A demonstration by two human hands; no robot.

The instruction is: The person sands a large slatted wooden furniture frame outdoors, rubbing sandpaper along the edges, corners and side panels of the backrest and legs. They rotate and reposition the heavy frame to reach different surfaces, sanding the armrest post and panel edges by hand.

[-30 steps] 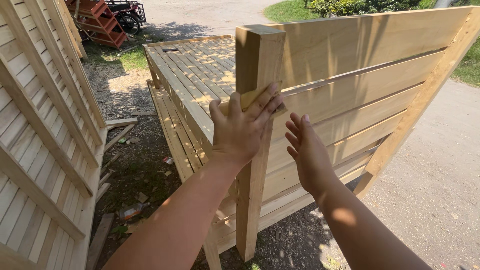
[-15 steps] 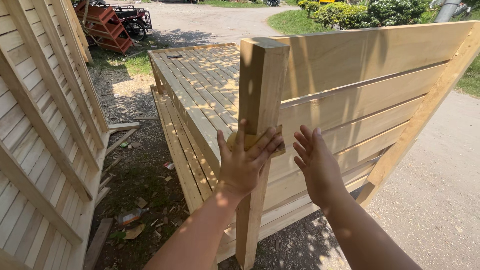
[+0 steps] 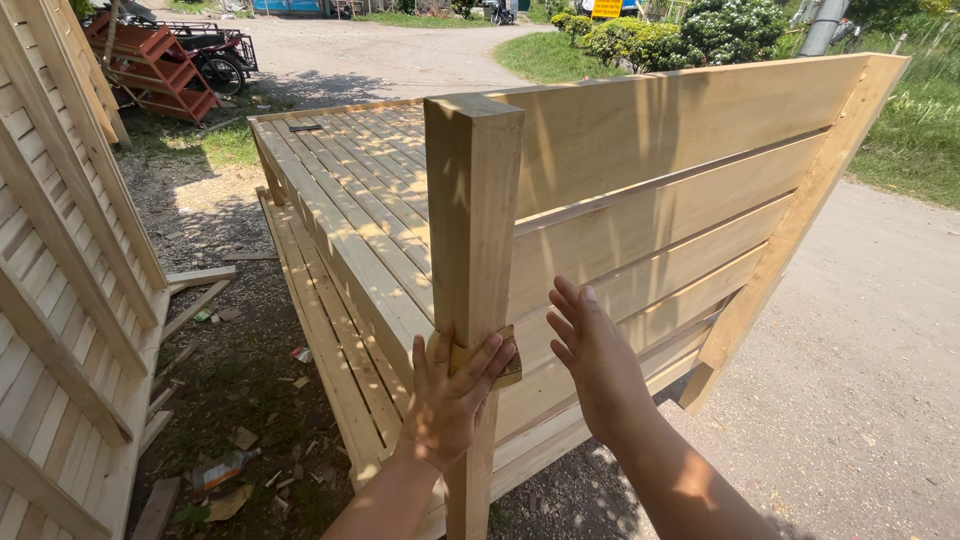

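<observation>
- The left hand (image 3: 450, 400) lies flat against the near face of the post (image 3: 470, 260), fingers (image 3: 487, 357) spread and pointing up.
- A piece of sandpaper (image 3: 505, 368) sits under the left palm, pressed to the post; its tan edge shows just right of the fingertips, at the post's right corner.
- The right hand (image 3: 590, 355) is held upright just right of the left, palm facing the post, fingers together and extended. It holds nothing; whether it touches the panel (image 3: 680, 200) behind it cannot be told.
- The post stands upright and rises well above both hands.
- The boarded panel runs right from the post, beyond the right fingers.
- The slatted deck (image 3: 350, 190) stretches away beyond the left fingers.
- Wood scraps (image 3: 200, 280) lie on the ground, well left of the left hand.
</observation>
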